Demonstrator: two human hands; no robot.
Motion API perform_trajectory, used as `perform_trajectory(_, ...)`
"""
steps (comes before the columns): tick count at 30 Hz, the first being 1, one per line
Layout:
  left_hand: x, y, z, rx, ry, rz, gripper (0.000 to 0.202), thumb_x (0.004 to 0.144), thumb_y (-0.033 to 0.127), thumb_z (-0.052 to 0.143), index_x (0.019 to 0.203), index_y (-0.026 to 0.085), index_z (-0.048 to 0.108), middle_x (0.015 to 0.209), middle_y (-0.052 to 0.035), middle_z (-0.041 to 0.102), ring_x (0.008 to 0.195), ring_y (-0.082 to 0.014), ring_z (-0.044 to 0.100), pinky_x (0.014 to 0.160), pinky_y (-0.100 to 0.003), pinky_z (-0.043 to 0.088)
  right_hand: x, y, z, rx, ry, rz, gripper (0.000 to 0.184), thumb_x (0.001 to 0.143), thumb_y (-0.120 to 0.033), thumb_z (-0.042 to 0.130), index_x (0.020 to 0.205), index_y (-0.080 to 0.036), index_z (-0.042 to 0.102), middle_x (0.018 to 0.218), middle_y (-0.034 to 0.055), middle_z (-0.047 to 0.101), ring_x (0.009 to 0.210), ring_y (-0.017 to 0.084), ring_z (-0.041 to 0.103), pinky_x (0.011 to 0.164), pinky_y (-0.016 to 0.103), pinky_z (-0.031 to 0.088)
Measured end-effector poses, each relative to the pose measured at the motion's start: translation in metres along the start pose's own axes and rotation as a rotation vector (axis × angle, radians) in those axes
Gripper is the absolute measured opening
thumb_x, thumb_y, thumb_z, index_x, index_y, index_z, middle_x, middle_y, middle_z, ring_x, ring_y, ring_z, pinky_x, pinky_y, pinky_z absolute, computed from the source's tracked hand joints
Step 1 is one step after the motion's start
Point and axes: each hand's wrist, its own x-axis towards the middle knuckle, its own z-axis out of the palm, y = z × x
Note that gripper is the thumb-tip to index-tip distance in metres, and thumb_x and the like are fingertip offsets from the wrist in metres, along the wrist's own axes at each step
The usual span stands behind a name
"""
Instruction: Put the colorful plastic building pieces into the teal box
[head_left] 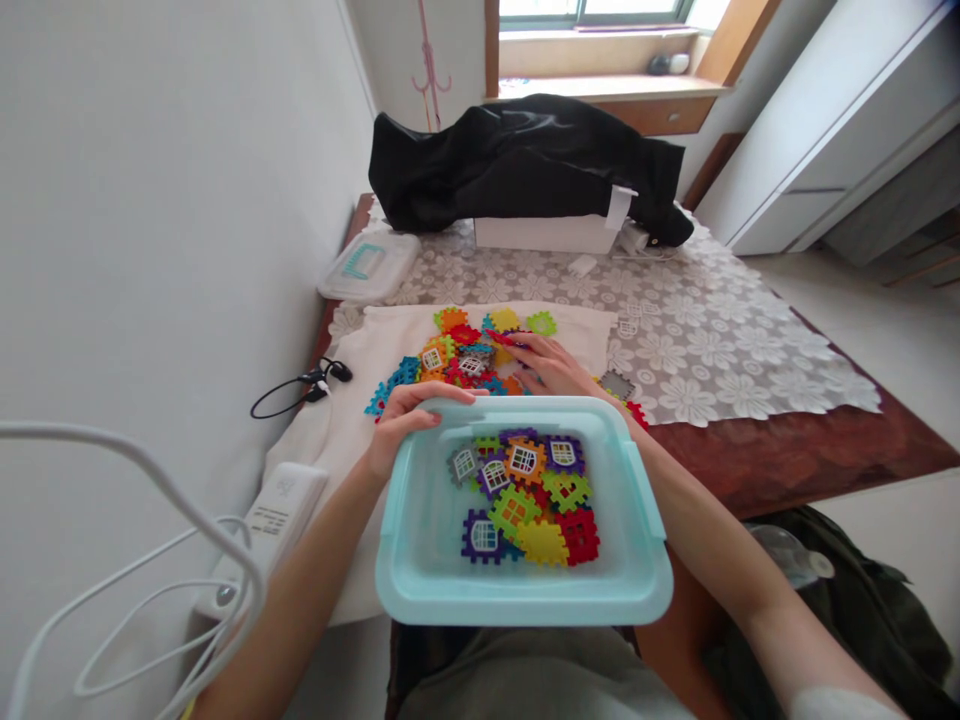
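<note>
A light blue plastic bin (pixel 525 610) is tilted toward me at the table's front edge, holding several colourful interlocking plastic tiles (pixel 516 510), some with white window inserts. My left hand (pixel 409 415) grips its far left rim, fingers over the edge. Beyond the bin, a loose pile of similar tiles (pixel 472 365) lies on a white cloth. My right hand (pixel 547 365) reaches past the bin's right side onto this pile. Its fingers are stretched out and the thumb is apart, with a red tile (pixel 497 340) at the fingertips. The bin's rim hides part of the pile.
A white lid (pixel 371 265) lies at the back left. Black earphones (pixel 319 380) and a white power strip (pixel 281 515) with cables are along the left wall. Black fabric (pixel 525 165) covers a white box at the back. A grey tile (pixel 617 385) lies right of the pile.
</note>
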Motion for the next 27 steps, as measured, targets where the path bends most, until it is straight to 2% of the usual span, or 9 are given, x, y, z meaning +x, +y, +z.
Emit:
perform_trajectory(4,-0.001,0.002,0.003,-0.009,0.043,-0.027,0.030,0.074,0.019,0.073,0.096,0.020,0.094,0.101,-0.0084,0.090,0.099,-0.0299,0.082,0.098,-0.035,0.063,-0.002,-0.003,-0.002,0.093,0.116,0.031,0.043,0.114,-0.033,0.051,0.150,-0.026,0.074,0.153,0.0120,0.069,0.140,0.029,0.069,0.122,0.047,0.060)
perform_trajectory(8,0.000,0.002,0.001,0.005,0.027,-0.033,0.032,0.073,0.020,0.073,0.098,0.018,0.094,0.099,-0.0096,0.089,0.098,-0.0304,0.082,0.097,-0.035,0.063,-0.002,-0.004,-0.006,0.056,0.184,0.073,0.047,0.115,-0.035,0.049,0.155,-0.025,0.071,0.156,0.0117,0.067,0.147,0.030,0.063,0.129,0.050,0.054)
perform_trajectory(12,0.000,0.003,0.002,0.000,0.025,-0.016,0.030,0.074,0.019,0.073,0.096,0.020,0.094,0.101,-0.0082,0.090,0.099,-0.0298,0.083,0.096,-0.033,0.064,-0.001,-0.002,-0.005,-0.077,0.068,0.139,0.058,0.112,-0.036,0.053,0.168,-0.020,0.058,0.173,0.0141,0.053,0.164,0.036,0.046,0.138,0.057,0.041)
perform_trajectory(15,-0.001,0.005,0.004,0.002,0.030,-0.009,0.029,0.077,0.019,0.072,0.096,0.020,0.094,0.104,-0.0084,0.090,0.104,-0.0312,0.083,0.098,-0.035,0.064,-0.001,0.003,0.000,-0.128,-0.049,0.163,0.060,0.110,-0.034,0.057,0.168,-0.017,0.057,0.174,0.0158,0.051,0.161,0.038,0.048,0.136,0.058,0.042)
perform_trajectory(18,-0.002,0.004,0.004,0.009,0.022,0.000,0.028,0.078,0.019,0.072,0.095,0.021,0.094,0.104,-0.0083,0.090,0.106,-0.0323,0.083,0.100,-0.037,0.064,0.000,0.008,0.001,-0.138,-0.102,0.200,0.049,0.110,-0.029,0.057,0.156,-0.019,0.069,0.167,0.0150,0.059,0.149,0.036,0.060,0.128,0.054,0.050)
perform_trajectory(21,-0.002,0.002,0.002,0.014,0.020,0.000,0.030,0.077,0.019,0.072,0.097,0.020,0.094,0.102,-0.0086,0.089,0.105,-0.0326,0.083,0.099,-0.037,0.064,0.001,0.009,-0.001,-0.139,-0.094,0.231,0.036,0.109,-0.028,0.062,0.139,-0.020,0.079,0.156,0.0137,0.068,0.139,0.034,0.066,0.123,0.050,0.053)
perform_trajectory(27,-0.001,0.001,0.001,0.009,0.021,-0.016,0.031,0.077,0.019,0.072,0.098,0.021,0.094,0.104,-0.0078,0.090,0.104,-0.0300,0.083,0.100,-0.035,0.064,0.002,0.009,-0.003,-0.147,-0.035,0.235,0.018,0.106,-0.029,0.070,0.118,-0.020,0.079,0.133,0.0126,0.078,0.122,0.033,0.071,0.111,0.048,0.054)
